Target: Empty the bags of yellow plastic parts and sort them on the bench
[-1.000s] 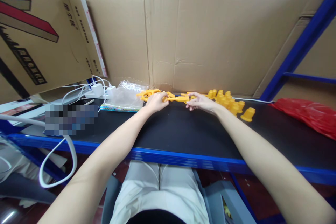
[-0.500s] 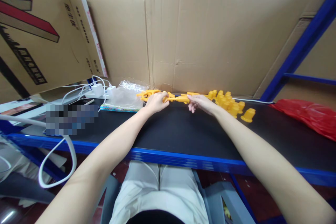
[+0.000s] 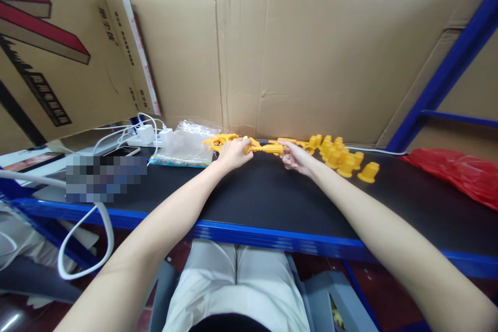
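My left hand (image 3: 235, 152) is closed around a long yellow plastic piece (image 3: 272, 149) held level just above the black tabletop. The piece sticks out to the right, thin in the middle and thicker toward its end. At that right end my right hand (image 3: 296, 156) is closed, thumb and index finger on the tip and the other fingers curled under. More yellow plastic parts (image 3: 218, 140) with ring-like openings lie behind my left hand. Several yellow cup-shaped pieces (image 3: 346, 165) stand to the right of my right hand. The exact kind of the held piece cannot be made out.
A clear plastic bag (image 3: 182, 148) lies left of my hands. Beyond it are white chargers with cables (image 3: 146, 134) and a phone (image 3: 121, 151). A red plastic bag (image 3: 455, 171) lies at the right. Cardboard (image 3: 311, 62) closes off the back; a blue rail (image 3: 264, 233) edges the front.
The fingers of my right hand have curled in more around the right end of the yellow piece. My left hand keeps its hold, almost still.
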`<state>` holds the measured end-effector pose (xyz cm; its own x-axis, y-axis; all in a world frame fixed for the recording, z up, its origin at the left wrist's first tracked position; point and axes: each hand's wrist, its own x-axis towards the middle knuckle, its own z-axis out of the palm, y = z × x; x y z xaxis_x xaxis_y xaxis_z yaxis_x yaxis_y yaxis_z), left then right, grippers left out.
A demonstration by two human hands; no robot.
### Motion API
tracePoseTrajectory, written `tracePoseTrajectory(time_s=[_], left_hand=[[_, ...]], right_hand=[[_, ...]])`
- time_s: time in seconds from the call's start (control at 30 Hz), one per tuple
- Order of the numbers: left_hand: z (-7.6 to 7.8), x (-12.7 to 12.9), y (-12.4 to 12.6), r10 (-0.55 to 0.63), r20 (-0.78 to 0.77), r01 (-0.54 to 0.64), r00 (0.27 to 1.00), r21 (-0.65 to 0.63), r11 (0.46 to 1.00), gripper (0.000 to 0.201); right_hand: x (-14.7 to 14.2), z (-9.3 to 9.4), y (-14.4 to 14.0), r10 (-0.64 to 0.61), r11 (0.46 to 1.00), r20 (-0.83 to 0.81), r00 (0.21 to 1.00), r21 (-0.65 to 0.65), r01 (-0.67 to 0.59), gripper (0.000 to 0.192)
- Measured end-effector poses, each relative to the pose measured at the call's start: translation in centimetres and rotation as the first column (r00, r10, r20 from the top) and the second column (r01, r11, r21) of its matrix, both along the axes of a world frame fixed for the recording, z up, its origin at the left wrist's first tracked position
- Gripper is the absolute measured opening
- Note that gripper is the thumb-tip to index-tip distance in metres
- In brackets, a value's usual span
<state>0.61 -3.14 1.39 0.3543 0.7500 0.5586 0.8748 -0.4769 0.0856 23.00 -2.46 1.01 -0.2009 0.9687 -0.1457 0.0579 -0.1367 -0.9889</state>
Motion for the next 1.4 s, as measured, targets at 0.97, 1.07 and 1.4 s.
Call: tracePoseTrajectory(time_s=[0.97,1.07,1.4], left_hand=[[0.1,-0.2,0.6,0.065,0.040,-0.061,0.997,-0.100,0.993,0.030],[0.1,-0.2,0.7,0.068,0.036,-0.065,0.997,-0.098,0.993,0.030],[0.1,-0.2,0.5,0.041,0.034,-0.038,0.999,-0.092,0.995,0.032]], right_hand=[[0.9,0.3,0.0,0.002,0.961,0.145,0.989,0.273,-0.042,0.048],[0.7,0.3,0.0,-0.024,0.959,0.148,0.989,0.284,-0.020,0.047],[0.9,0.1,0.1,-0.041,0.950,0.154,0.987,0.313,-0.009,0.046]])
